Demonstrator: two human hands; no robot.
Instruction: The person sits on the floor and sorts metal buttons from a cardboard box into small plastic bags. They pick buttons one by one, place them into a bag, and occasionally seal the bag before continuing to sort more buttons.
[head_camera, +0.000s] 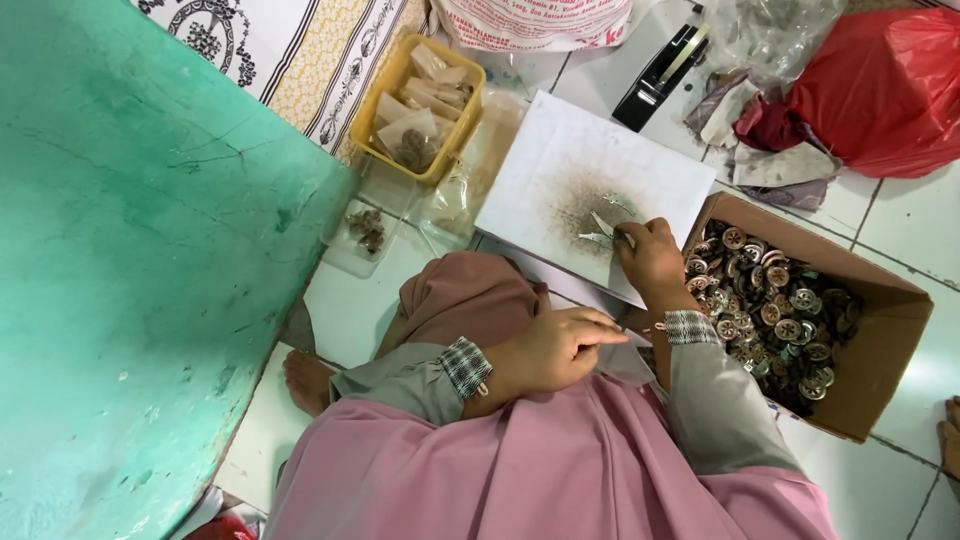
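While the right hand (650, 255) pinched what looked like small metal tweezers (603, 230) pointing leftward over the white paper sheet (560, 160), the left hand (550, 350) rested loosely curled, empty, nearer the body.

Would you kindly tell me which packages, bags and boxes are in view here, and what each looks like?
Open brown cardboard box, right of the right hand: full of round metallic buttons.
Yellow plastic basket, upper middle: holds small clear packets.
Red plastic bag, top right: crumpled.
White bag with red print, top centre.
Clear plastic bag, top right.
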